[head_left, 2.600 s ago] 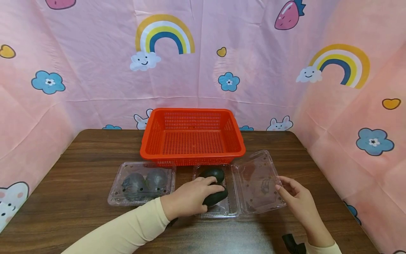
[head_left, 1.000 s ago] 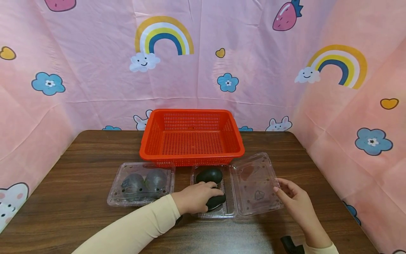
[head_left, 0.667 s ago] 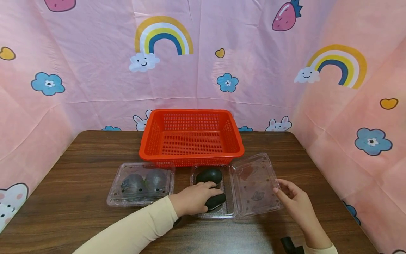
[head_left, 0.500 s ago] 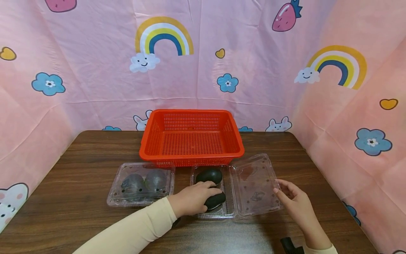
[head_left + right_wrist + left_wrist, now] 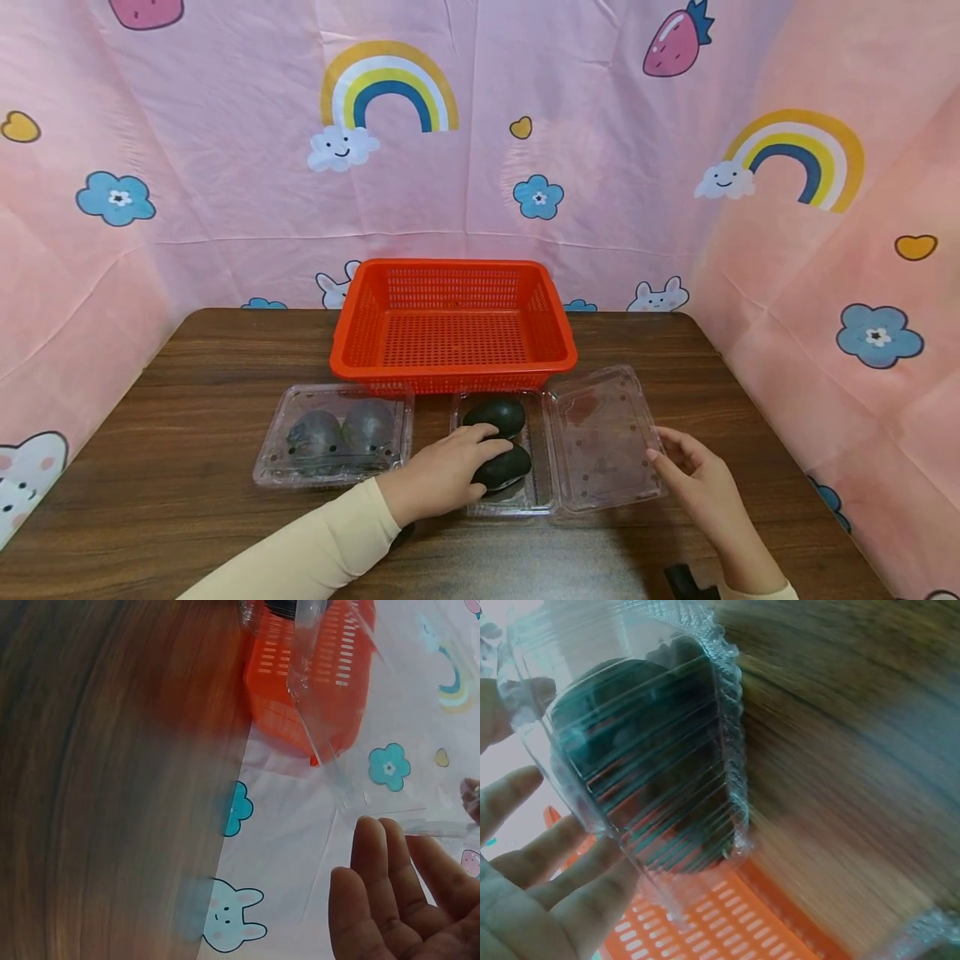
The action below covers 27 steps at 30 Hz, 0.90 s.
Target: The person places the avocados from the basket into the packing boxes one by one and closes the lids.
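Observation:
A clear plastic clamshell box (image 5: 537, 500) lies open on the table, two dark green avocados inside: a far avocado (image 5: 501, 414) and a near avocado (image 5: 507, 468). My left hand (image 5: 438, 468) reaches over the box's left side, its fingertips at the avocados' left ends. Through the ribbed wall, the left wrist view shows dark avocado shapes (image 5: 645, 742) beside spread, relaxed fingers. On the right, my right hand (image 5: 701, 483) pinches the outer edge of the clear lid (image 5: 603, 442) between thumb and fingers. In the right wrist view the lid's edge meets the fingertips (image 5: 369, 832).
Behind the box stands a red perforated basket (image 5: 453, 368). To its left, a closed clear clamshell (image 5: 281, 475) contains two dark rounded fruits (image 5: 369, 427). The brown wooden table (image 5: 225, 358) is backed by a pink patterned cloth (image 5: 480, 150).
My left hand first shifted the avocados slightly in the box, then drew back to the left, uncovering more of the near one. The right hand stays at the lid, which leans slightly lower.

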Each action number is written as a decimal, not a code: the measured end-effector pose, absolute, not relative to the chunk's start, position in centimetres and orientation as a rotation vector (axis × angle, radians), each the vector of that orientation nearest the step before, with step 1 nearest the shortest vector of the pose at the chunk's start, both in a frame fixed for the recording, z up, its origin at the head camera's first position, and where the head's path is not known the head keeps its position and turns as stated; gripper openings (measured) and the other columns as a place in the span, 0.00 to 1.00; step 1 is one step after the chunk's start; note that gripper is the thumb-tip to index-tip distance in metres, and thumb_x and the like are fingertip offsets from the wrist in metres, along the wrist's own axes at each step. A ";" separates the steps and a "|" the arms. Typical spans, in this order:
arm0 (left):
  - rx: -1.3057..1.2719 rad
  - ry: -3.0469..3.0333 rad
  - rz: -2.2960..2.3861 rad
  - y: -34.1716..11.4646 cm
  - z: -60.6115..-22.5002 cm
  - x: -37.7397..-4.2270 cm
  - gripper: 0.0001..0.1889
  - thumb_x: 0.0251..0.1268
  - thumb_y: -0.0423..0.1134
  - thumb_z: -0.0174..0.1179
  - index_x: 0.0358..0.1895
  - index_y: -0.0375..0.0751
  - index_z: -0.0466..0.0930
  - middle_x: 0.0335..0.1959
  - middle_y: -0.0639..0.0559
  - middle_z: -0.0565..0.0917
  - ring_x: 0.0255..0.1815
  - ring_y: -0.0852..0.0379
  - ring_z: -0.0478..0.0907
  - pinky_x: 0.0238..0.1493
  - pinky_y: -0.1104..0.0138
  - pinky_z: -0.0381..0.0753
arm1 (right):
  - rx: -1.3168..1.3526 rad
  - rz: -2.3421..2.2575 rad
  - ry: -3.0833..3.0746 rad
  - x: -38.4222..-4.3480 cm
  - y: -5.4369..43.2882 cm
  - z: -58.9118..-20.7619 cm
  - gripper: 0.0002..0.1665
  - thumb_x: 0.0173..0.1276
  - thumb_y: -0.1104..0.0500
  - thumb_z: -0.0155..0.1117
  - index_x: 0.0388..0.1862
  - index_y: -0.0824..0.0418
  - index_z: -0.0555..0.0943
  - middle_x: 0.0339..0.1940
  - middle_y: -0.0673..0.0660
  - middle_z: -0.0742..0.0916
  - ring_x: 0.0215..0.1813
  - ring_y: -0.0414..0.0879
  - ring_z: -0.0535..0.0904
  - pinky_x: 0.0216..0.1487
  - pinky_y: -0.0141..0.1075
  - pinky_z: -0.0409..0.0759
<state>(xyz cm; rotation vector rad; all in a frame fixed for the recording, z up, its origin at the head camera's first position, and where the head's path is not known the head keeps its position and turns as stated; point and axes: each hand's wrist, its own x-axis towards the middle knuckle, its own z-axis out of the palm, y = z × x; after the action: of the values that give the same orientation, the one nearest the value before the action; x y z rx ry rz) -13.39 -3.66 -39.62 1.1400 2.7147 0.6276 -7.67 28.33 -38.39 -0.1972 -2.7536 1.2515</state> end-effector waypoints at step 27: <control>0.479 2.826 0.959 -4.5 -39.6 -14.2 0.32 0.59 0.32 0.64 0.66 0.27 0.64 0.63 0.30 0.69 0.60 0.37 0.73 0.57 0.48 0.73 | -0.244 1.281 -2.761 -7.0 28.3 -38.7 0.28 0.72 0.50 0.59 0.64 0.64 0.73 0.50 0.62 0.84 0.40 0.36 0.78 0.38 0.32 0.76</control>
<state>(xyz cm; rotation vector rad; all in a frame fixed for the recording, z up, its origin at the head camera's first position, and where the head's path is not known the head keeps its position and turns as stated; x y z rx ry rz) -14.20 -4.46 -39.60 0.4787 2.8262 0.9589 -6.97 28.29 -38.74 -0.2441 -2.7608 1.2811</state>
